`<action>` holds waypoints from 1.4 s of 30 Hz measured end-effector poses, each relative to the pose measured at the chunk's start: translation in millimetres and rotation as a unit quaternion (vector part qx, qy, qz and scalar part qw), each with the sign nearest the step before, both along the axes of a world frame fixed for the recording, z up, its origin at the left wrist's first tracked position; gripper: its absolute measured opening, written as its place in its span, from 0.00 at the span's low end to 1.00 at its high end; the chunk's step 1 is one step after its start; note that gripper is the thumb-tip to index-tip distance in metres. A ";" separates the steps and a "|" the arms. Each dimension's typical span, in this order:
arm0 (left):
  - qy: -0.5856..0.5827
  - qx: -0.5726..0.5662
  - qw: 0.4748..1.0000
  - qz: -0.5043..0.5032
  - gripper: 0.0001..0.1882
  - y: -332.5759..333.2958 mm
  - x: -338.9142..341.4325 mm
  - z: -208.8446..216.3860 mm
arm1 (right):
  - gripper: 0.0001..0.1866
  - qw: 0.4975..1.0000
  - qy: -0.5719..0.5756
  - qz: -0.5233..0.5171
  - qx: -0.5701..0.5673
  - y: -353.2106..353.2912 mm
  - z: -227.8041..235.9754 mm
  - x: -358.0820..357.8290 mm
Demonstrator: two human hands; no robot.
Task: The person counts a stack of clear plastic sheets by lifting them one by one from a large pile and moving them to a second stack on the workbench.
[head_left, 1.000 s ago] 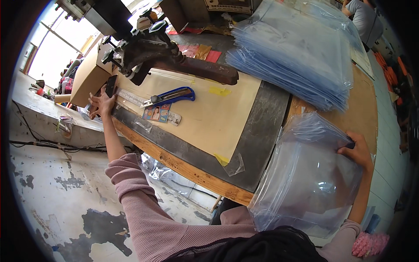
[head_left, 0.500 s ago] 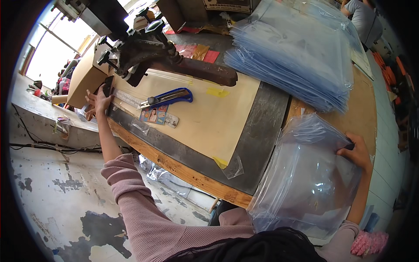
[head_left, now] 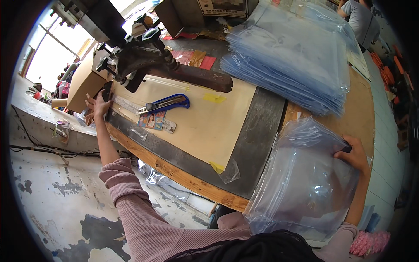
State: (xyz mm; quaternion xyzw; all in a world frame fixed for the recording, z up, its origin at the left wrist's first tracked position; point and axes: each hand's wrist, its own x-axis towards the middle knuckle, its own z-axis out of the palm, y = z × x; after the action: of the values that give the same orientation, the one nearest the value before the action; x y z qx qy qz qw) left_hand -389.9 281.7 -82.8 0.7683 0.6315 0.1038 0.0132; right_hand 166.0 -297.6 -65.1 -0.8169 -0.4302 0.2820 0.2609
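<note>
My left hand (head_left: 100, 106) is at the far left end of the worktable, fingers spread, its fingertips against a small black block (head_left: 107, 91) whose kind I cannot tell. My right hand (head_left: 355, 155) grips the right edge of a stack of clear plastic bags (head_left: 301, 174), thumb on top; a small dark patch shows by the thumb. The bags lie partly on the table and hang over its near edge. Between my hands, a blue box cutter (head_left: 168, 103), a clear ruler (head_left: 125, 103) and a colourful picture card (head_left: 151, 121) lie on a cream sheet (head_left: 209, 131).
A black machine arm with a long bar (head_left: 196, 77) overhangs the sheet. A tall pile of bluish clear plastic bags (head_left: 292, 56) fills the back right. A cardboard box (head_left: 85, 85) stands at far left. Another person (head_left: 362, 19) is at the upper right.
The whole view has shifted slightly. Both hands keep their places, the left at the black block and the right on the bags.
</note>
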 end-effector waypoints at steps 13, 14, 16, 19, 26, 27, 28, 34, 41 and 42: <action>0.038 0.008 0.999 0.001 0.37 1.2 -1.7 -0.6 | 0.17 1.000 0.016 -0.010 0.004 0.8 -1.5 -0.1; 0.034 0.002 0.999 -0.003 0.37 1.0 0.0 -1.1 | 0.17 1.000 0.014 -0.011 0.003 0.6 -1.9 -0.6; 0.026 -0.004 1.000 -0.006 0.37 2.8 -2.8 1.5 | 0.17 1.000 0.008 -0.012 0.006 0.7 -1.0 -1.0; 0.005 -0.017 1.000 -0.008 0.37 5.9 -7.8 0.1 | 0.17 1.000 0.010 -0.004 0.006 1.2 -0.4 -1.4; -0.010 0.000 1.000 -0.006 0.38 0.6 -1.3 -0.8 | 0.16 1.000 0.022 -0.008 -0.002 3.4 2.8 -3.4; -0.010 0.000 1.000 -0.003 0.38 -0.1 -1.5 0.0 | 0.16 1.000 0.025 -0.008 -0.001 3.7 3.1 -3.7; -0.010 0.000 1.000 0.000 0.38 -0.9 -1.9 0.9 | 0.15 1.000 0.027 -0.007 0.001 3.9 3.1 -3.8; 0.019 0.020 1.000 0.005 0.36 -7.8 3.2 3.2 | 0.15 0.999 0.030 -0.020 0.003 3.9 2.4 -4.7; 0.006 0.005 1.000 0.001 0.35 7.1 -12.9 -2.9 | 0.16 1.000 0.021 -0.005 0.010 3.0 1.5 -3.3; 0.010 0.008 1.000 -0.005 0.34 10.1 -13.9 -5.0 | 0.16 1.000 0.012 -0.001 0.009 2.6 1.2 -2.8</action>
State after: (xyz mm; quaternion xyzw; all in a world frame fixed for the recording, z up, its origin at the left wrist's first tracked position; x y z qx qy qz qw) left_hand -403.9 291.8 -87.8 0.7724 0.6271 0.1008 0.0009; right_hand 163.2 -295.0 -63.9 -0.8114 -0.4287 0.2878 0.2739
